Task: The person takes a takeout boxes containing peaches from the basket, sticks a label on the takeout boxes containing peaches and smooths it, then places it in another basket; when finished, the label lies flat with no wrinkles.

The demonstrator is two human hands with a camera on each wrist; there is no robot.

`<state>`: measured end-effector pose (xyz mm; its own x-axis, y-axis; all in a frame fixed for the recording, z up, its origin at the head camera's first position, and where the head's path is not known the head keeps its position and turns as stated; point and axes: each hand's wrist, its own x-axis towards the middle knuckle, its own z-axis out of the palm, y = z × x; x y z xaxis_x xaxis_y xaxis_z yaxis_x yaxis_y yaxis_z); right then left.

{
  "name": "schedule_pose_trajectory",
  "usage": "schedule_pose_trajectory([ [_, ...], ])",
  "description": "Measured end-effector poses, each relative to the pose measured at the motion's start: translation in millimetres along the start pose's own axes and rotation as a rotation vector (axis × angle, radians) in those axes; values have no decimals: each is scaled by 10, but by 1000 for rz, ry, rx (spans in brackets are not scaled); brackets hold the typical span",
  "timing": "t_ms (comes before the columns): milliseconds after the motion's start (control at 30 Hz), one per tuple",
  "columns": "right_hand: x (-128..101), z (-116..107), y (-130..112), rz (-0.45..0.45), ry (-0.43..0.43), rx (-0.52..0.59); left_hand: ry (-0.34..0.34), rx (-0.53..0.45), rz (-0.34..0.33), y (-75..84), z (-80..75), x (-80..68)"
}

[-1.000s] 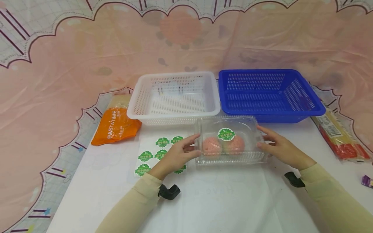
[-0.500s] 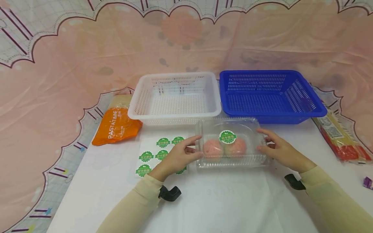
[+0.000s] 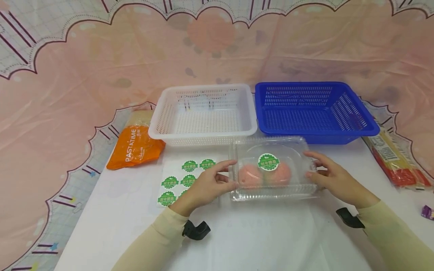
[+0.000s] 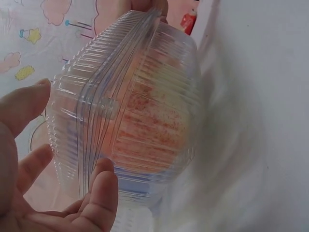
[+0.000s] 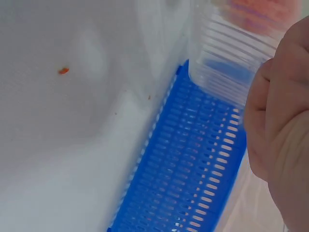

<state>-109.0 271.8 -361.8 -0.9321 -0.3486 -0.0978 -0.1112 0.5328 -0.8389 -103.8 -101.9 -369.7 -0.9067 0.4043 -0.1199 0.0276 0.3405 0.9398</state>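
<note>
A clear plastic clamshell box with a lid on it holds two round, pinkish fruits; their exact kind is unclear. On the lid lies a round green-and-white sticker. My left hand grips the box's left end, thumb and fingers at the lid and rim. At the opposite end my right hand holds the box with bent fingers, partly hidden in the right wrist view. A sheet of similar green stickers lies under and behind my left forearm and hand.
Behind the box stand a white basket and a blue basket, side by side. An orange PASTATIME bag lies at the left. A yellow-and-red packet and a small purple wrapper lie at the right.
Both hands have brought the box slightly nearer to me and to the right. The grip at both ends looks the same. Baskets and packets have stayed in place.
</note>
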Motion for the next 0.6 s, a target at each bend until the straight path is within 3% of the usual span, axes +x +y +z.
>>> schedule_pose_trajectory([
  [400,-175,-94,-25,4,58,-13,-2,54,46,175,63,-48],
  [600,-226,-131,-5,-94,148,21,-29,56,67,250,70,-9],
])
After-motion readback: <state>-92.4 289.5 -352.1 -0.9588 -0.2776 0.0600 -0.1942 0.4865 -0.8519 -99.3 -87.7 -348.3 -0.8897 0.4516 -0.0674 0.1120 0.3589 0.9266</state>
